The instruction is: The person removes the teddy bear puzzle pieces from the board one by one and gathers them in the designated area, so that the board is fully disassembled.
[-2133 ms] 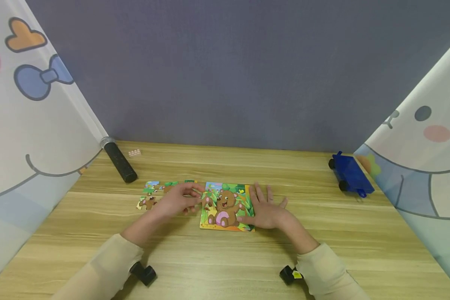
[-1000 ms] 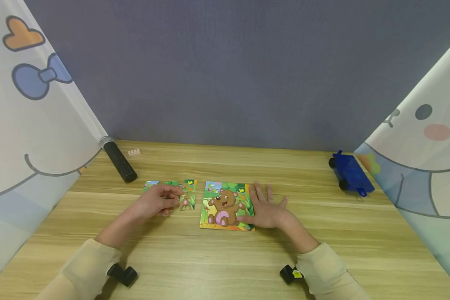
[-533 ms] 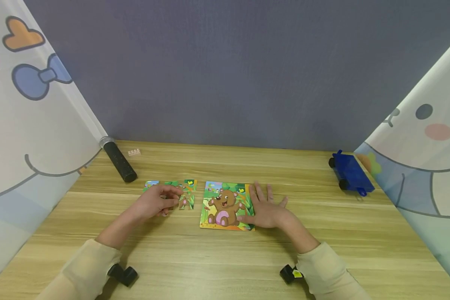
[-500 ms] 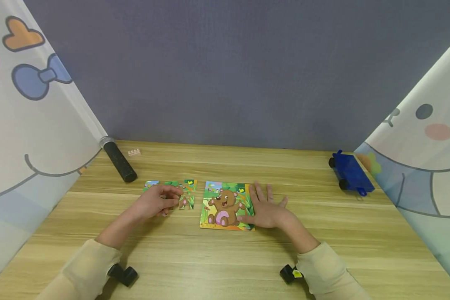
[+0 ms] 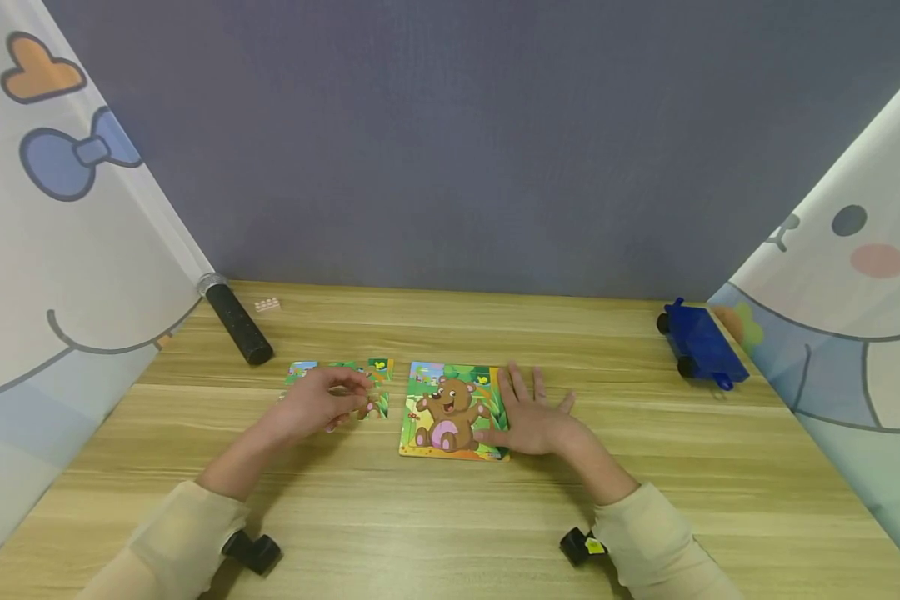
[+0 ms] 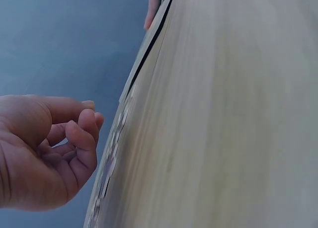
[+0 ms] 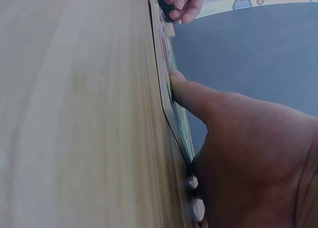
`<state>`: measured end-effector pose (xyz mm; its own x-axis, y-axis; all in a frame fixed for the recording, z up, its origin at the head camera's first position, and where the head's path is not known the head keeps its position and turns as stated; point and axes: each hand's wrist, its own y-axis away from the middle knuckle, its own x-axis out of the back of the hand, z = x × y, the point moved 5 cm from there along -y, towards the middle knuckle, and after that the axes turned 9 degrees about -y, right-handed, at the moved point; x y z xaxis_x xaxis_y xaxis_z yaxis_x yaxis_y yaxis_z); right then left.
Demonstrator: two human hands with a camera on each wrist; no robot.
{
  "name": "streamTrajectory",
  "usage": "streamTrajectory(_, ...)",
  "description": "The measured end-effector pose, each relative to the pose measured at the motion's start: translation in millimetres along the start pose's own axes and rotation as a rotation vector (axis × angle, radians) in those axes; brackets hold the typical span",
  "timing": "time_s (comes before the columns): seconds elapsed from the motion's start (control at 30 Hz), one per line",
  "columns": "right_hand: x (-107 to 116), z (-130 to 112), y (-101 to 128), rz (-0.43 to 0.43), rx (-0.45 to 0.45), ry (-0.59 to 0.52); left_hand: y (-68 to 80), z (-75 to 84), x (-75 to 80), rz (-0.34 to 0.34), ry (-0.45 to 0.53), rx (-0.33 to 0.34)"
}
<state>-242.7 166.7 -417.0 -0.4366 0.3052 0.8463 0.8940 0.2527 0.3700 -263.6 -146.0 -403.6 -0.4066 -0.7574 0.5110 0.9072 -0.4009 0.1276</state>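
Note:
A square bear puzzle board [image 5: 450, 421] lies flat mid-table in the head view. My right hand [image 5: 534, 421] rests spread over its right edge, thumb on the picture. Left of the board lie several loose puzzle pieces [image 5: 300, 369], partly covered by my left hand [image 5: 313, 404]. The fingertips of that hand overlap the nearest puzzle piece [image 5: 382, 406], which shows part of a bear and green leaves. In the left wrist view, its fingers [image 6: 84, 148] curl loosely above the row of pieces [image 6: 112, 158], with nothing visible between them.
A black microphone [image 5: 240, 323] lies at the back left, beside a small pink toy brick [image 5: 267, 304]. At the back right stands a blue toy cart [image 5: 701, 343] with black wheels. A grey partition [image 5: 450, 150] closes the table's far edge.
My left hand has moved from the board's left edge leftward to the loose pieces, then shifted slightly right over the nearest one. My right hand stays on the board.

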Motion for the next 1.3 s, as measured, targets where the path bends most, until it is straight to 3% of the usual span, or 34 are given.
streamTrajectory(0.47, 2, 1, 1, -0.011, -0.005, -0.019, -12.9, 19.8, -32.9, -0.042, -0.031, -0.056)
streamTrajectory(0.97, 4, 1, 2, -0.005, 0.011, -0.032, -22.6, 30.1, -64.2, -0.169, 0.002, -0.075)
streamTrajectory(1.3, 5, -1, 3, 0.002, 0.031, -0.052, -21.6, 35.1, -69.0, -0.195, -0.131, -0.066)
